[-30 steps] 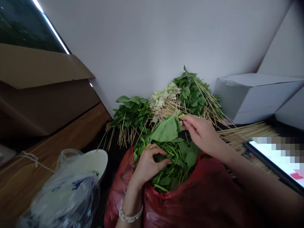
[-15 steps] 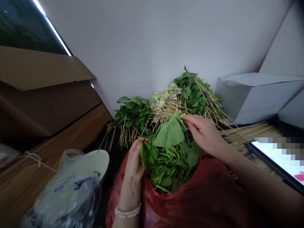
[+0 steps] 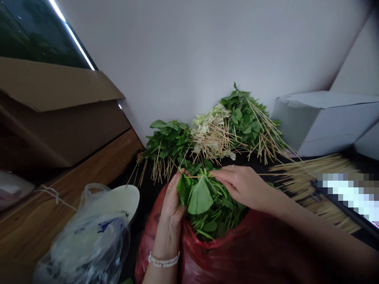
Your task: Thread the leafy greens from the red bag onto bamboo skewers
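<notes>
My left hand [image 3: 172, 196] is closed, its thumb and fingers pinching a dark leafy green [image 3: 184, 189] by the stem. A thin wooden skewer [image 3: 268, 174] runs sideways between both hands and sticks out to the right. My right hand [image 3: 241, 183] grips it, with fingertips close to a broad pale-green leaf [image 3: 200, 196] hanging from the skewer. The fingers hide whether they also hold the leaf's stem. Beneath both hands, a red plastic bag [image 3: 219, 258] gapes around loose leafy greens [image 3: 211, 226].
Skewered greens [image 3: 168, 138], pale cabbage-like pieces [image 3: 211, 122] and more greens [image 3: 241, 112] lie along the wall. Bare skewers [image 3: 322, 169] and a phone [image 3: 349, 205] are at right, near a white box [image 3: 328, 122]. Left are a cardboard box [image 3: 59, 130], white bowl [image 3: 130, 197] and clear bag [image 3: 85, 240].
My right hand has come down and slightly left, bringing the broad leaf lower, near my left hand. The skewer now shows between the hands. The view has shifted slightly.
</notes>
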Action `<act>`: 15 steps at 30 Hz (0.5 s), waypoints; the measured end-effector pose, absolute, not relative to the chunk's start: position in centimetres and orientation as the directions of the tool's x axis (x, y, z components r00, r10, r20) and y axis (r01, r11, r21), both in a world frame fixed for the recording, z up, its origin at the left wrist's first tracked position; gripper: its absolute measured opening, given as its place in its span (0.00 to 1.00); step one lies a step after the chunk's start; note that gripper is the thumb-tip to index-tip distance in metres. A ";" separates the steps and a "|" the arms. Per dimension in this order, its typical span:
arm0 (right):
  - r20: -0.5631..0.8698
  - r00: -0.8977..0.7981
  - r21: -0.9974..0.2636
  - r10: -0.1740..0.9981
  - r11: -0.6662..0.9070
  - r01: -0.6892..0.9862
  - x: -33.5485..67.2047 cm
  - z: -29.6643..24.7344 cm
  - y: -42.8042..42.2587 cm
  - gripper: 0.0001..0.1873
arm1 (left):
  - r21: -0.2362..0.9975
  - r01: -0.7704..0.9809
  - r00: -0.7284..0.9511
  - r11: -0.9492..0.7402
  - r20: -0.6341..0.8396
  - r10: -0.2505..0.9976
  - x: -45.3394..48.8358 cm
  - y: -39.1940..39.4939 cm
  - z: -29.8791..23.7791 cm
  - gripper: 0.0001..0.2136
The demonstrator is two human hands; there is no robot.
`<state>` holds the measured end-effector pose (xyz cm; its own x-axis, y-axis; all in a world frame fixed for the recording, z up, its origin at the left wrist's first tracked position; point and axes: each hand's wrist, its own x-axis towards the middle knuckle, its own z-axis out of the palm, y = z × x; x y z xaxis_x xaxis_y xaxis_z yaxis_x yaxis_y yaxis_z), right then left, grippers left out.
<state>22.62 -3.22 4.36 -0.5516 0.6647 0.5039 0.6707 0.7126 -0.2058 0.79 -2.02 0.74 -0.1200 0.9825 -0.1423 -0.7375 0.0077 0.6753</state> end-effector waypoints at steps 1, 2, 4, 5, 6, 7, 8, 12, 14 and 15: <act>0.507 -0.543 -0.213 0.670 0.707 0.674 22.5 4.3 -3.3 0.18 | 0.686 -0.728 -0.120 0.003 -0.131 0.984 0.8 -2.1 0.7 0.08; 0.509 -0.536 -0.217 0.673 0.703 0.677 22.5 4.3 -3.3 0.18 | 0.698 -0.716 -0.121 -0.001 -0.123 0.985 0.8 -2.1 0.7 0.09; 0.514 -0.529 -0.221 0.675 0.700 0.679 22.4 4.2 -3.3 0.19 | 0.723 -0.691 -0.124 -0.003 -0.115 0.986 0.8 -2.3 0.7 0.11; 0.516 -0.528 -0.221 0.675 0.700 0.679 22.3 4.1 -3.3 0.19 | 0.736 -0.677 -0.125 -0.002 -0.113 0.986 0.8 -2.3 0.6 0.12; 0.517 -0.527 -0.220 0.674 0.700 0.679 22.3 4.1 -3.3 0.19 | 0.747 -0.665 -0.127 -0.003 -0.108 0.986 0.8 -2.3 0.6 0.14; 0.517 -0.527 -0.219 0.674 0.700 0.680 22.3 4.0 -3.3 0.19 | 0.757 -0.654 -0.128 -0.005 -0.104 0.986 0.8 -2.4 0.5 0.15; 0.516 -0.527 -0.218 0.675 0.699 0.682 22.3 4.0 -3.3 0.19 | 0.766 -0.643 -0.129 -0.007 -0.099 0.987 0.8 -2.4 0.5 0.16; 0.508 -0.522 -0.215 0.685 0.688 0.693 22.2 3.8 -3.3 0.19 | 0.795 -0.606 -0.140 -0.034 -0.064 0.988 0.7 -2.3 0.2 0.17; 0.510 -0.520 -0.213 0.685 0.686 0.696 22.2 3.8 -3.3 0.19 | 0.809 -0.586 -0.147 -0.045 -0.051 0.988 0.7 -2.3 0.2 0.17; 0.508 -0.519 -0.211 0.688 0.683 0.699 22.2 3.8 -3.3 0.20 | 0.815 -0.578 -0.152 -0.049 -0.049 0.987 0.7 -2.3 0.2 0.17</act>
